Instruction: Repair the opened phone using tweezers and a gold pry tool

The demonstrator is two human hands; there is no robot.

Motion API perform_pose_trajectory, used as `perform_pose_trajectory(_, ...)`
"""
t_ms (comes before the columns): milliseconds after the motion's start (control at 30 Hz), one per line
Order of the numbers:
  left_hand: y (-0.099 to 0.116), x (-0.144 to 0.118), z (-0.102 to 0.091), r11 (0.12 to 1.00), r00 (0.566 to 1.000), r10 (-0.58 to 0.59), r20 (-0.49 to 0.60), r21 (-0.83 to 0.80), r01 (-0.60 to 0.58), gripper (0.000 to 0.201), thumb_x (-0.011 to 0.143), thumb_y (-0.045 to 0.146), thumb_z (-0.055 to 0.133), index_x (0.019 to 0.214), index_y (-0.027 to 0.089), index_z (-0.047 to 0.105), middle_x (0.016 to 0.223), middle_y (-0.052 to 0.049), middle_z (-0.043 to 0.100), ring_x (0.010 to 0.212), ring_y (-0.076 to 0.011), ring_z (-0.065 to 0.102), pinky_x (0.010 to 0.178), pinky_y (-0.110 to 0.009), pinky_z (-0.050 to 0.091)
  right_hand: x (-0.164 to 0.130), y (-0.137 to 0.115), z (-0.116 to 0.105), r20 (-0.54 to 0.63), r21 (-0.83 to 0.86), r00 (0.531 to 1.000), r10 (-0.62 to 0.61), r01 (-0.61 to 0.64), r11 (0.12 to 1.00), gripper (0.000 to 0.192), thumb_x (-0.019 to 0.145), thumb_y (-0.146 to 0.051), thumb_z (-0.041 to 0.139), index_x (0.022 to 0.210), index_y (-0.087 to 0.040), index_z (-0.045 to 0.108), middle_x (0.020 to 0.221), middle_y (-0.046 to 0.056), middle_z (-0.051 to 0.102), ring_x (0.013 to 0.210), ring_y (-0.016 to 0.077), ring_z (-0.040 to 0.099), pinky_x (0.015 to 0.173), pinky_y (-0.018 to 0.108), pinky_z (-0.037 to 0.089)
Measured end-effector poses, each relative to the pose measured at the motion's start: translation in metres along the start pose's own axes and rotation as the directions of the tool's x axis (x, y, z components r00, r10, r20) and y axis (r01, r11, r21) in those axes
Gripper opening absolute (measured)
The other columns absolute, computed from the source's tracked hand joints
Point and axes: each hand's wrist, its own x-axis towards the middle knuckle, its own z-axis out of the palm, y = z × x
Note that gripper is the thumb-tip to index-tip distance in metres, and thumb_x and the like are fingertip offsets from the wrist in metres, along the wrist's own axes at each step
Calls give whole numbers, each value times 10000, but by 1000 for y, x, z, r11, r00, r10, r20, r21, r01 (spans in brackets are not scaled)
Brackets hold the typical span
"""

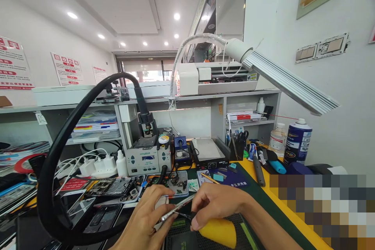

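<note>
My left hand (148, 215) holds a thin metal tool, likely tweezers (175, 208), slanting up to the right over the bench. My right hand (215, 203) meets it from the right, pinching a small dark tool tip (184, 215) against the tweezers. Both hands hover above a black mat (181, 238) at the front edge. A yellow object (219, 232) lies just below my right hand. What sits between the tips is too small to tell.
A thick black hose (58, 156) loops at left from a rework station (148, 158). Opened phones (111, 187) and a parts tray (175, 183) lie behind my hands. A lamp (287, 82) hangs at right above cans and bottles (297, 140). Shelves and chargers (99, 164) line the back.
</note>
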Motion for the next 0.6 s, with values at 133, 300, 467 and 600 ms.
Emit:
perform_pose_trajectory(133, 0, -2, 0, 1000, 1000, -2, 2, 10, 2, 160, 1008, 145, 625, 1108, 244, 702, 1190, -119, 685, 1107, -268, 673, 902, -380, 603, -1, 1, -2, -1, -9, 1000, -14, 14, 1000, 367, 698, -500, 929, 711, -182, 746, 578, -68, 484, 548, 85, 357, 481, 268, 228)
perform_pose_trajectory(300, -1, -2, 2, 1000, 1000, 6, -3, 11, -6, 141, 1011, 152, 613, 1082, 241, 695, 1173, -122, 689, 1096, -272, 675, 893, -381, 608, -3, 0, -5, 1, -21, 1000, -12, 12, 1000, 390, 745, -548, 893, 719, -186, 749, 583, -65, 477, 540, 89, 349, 482, 274, 239)
perform_pose_trajectory(467, -5, -3, 3, 1000, 1000, 6, 1, 14, -6, 130, 1023, 163, 606, 1084, 240, 690, 1183, -127, 678, 1093, -271, 663, 883, -379, 602, -5, -1, -7, -37, -50, 999, 31, -33, 998, 367, 681, -497, 929, 706, -183, 741, 581, -70, 509, 541, 82, 376, 477, 263, 228)
perform_pose_trajectory(600, -6, -5, 4, 1000, 1000, 9, 7, 21, -9, 143, 1029, 170, 605, 1110, 251, 691, 1200, -125, 669, 1117, -271, 655, 902, -385, 600, -5, 1, -8, -85, -77, 995, 59, -65, 995, 377, 644, -498, 934, 718, -179, 747, 609, -64, 553, 553, 84, 418, 475, 246, 246)
